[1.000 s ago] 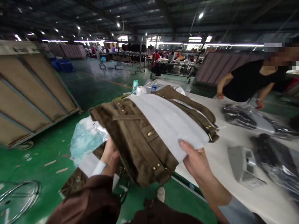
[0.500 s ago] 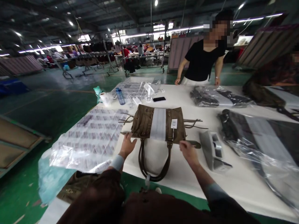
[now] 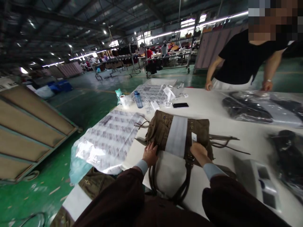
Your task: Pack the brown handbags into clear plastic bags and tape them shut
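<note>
A brown handbag (image 3: 157, 132) lies flat on the table, with a pale paper band (image 3: 176, 134) around its middle. Its two handles (image 3: 188, 176) point toward me and droop near the table's front edge. My left hand (image 3: 150, 154) rests open on the bag's near left edge, fingers spread. On the right side of the bag, my right hand (image 3: 200, 154) is closed at the lower end of a white hang tag (image 3: 194, 137); its fingertips are partly hidden. Thin straps (image 3: 223, 140) stick out from the bag's right end.
Printed plastic bags (image 3: 106, 138) lie on the left. Farther back are a blue bottle (image 3: 138, 99), a phone (image 3: 180, 105) and a paper roll (image 3: 123, 101). A tape dispenser (image 3: 266, 186) and plastic-wrapped bags (image 3: 258, 108) are at right. A person (image 3: 243, 60) stands across the table.
My right hand has moved from the bag's near right corner to the tag. My left hand has come onto the bag's near edge. The view has turned left, and the bag sits askew.
</note>
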`<state>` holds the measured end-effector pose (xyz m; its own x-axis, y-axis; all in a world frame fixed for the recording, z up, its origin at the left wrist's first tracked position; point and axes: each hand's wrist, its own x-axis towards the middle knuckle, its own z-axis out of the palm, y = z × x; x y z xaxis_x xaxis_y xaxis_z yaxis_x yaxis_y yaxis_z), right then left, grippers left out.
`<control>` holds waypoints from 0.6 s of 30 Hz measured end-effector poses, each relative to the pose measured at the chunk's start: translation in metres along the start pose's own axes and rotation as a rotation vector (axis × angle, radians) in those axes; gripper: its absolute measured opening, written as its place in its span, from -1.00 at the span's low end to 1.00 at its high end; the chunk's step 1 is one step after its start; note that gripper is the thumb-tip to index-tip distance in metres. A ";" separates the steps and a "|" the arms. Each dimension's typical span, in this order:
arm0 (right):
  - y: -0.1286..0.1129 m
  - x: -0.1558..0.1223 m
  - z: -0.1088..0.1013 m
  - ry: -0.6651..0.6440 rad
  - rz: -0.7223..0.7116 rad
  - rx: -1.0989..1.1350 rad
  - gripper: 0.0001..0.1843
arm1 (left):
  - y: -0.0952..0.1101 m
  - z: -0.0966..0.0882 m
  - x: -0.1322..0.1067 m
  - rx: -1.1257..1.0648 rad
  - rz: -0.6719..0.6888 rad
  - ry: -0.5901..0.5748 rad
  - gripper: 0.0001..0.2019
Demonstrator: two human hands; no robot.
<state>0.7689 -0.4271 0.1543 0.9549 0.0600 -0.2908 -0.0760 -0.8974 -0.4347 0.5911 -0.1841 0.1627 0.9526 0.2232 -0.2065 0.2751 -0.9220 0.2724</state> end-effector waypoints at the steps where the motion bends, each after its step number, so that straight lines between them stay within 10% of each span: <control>1: 0.004 0.003 -0.002 0.004 0.015 0.020 -0.78 | -0.004 -0.001 0.002 -0.034 -0.009 0.014 -0.38; 9: 0.009 -0.010 -0.001 0.032 0.006 0.486 -0.64 | -0.030 -0.029 0.062 -0.315 -0.272 0.237 -0.44; 18: -0.009 0.005 -0.021 0.234 -0.284 -0.094 -0.52 | -0.028 -0.045 0.130 -0.258 -0.314 0.053 -0.70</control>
<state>0.7806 -0.4273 0.1743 0.9746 0.2208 0.0374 0.2178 -0.8960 -0.3868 0.7130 -0.1147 0.1707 0.8207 0.5032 -0.2707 0.5707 -0.6985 0.4317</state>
